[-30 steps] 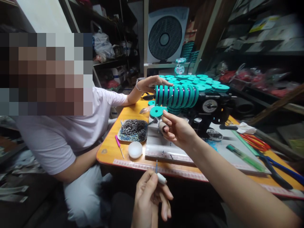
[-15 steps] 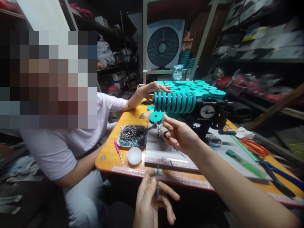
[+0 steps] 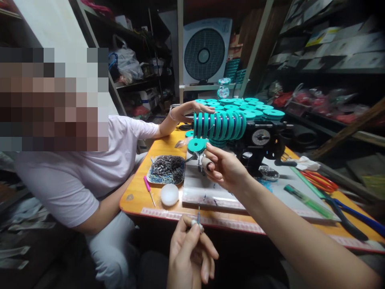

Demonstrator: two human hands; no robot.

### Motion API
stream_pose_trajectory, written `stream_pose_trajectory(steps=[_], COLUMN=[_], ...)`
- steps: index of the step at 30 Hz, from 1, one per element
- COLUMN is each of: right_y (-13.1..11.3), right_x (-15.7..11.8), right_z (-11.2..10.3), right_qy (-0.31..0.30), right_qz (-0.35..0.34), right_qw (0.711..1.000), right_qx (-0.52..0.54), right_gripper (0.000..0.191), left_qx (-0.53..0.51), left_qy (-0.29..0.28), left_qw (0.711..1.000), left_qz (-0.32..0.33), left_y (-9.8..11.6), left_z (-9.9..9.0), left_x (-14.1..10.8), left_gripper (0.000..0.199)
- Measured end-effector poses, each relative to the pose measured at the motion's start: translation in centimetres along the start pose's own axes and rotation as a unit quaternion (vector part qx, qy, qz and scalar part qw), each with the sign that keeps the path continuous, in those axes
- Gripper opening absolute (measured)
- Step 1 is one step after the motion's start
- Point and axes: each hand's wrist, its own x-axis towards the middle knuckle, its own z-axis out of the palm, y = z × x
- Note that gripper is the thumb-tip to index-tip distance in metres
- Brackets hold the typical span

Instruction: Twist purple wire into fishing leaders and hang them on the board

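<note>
My left hand [image 3: 191, 249] is low at the front of the table, thumb and forefinger pinched on a thin blue-grey rod-like piece [image 3: 198, 214] that points upward. A whitish wrap covers its forefinger tip. My right hand [image 3: 221, 164] is raised over the grey board [image 3: 192, 188], fingers bent together beside a flat teal spool [image 3: 197, 145]. A beige sleeve [image 3: 206, 163] sits on one of its fingers; whatever it pinches is too small to make out. Beyond it, a row of teal spools [image 3: 219, 125] is mounted on a black winding machine [image 3: 261, 138].
A co-worker's hand [image 3: 195, 107] rests on the mounted spools from the left. A tray [image 3: 166, 170] of small parts, a white round container [image 3: 169, 195] and a pink-handled pick [image 3: 147, 184] lie left. A green cutter [image 3: 308, 202] and blue-handled pliers [image 3: 357, 214] lie right.
The view has shifted slightly. My left fingers have closed further around the thin piece, and less of it shows below the thumb. My right hand stays near the flat spool.
</note>
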Motion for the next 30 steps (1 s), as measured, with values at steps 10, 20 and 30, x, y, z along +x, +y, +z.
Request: stream_pose_trajectory(steps=[10, 20, 30], right_y=[0.0, -1.6, -0.5], right_x=[0.0, -0.6, 0.2], right_z=[0.4, 0.9, 0.0], right_qy=[-0.020, -0.081, -0.060], right_qz=[-0.001, 0.003, -0.005], right_qw=[1.000, 0.997, 0.998], right_qx=[-0.002, -0.010, -0.013], right_gripper=[0.050, 0.050, 0.048], left_qx=[0.018, 0.154, 0.035], left_qy=[0.028, -0.002, -0.007], left_qw=[0.999, 0.988, 0.996], left_qz=[0.029, 0.019, -0.076], left_y=[-0.3, 2.1, 1.1], left_z=[0.0, 0.9, 0.8], left_x=[-0.1, 1.2, 1.0], left_gripper=[0.022, 0.044, 0.038])
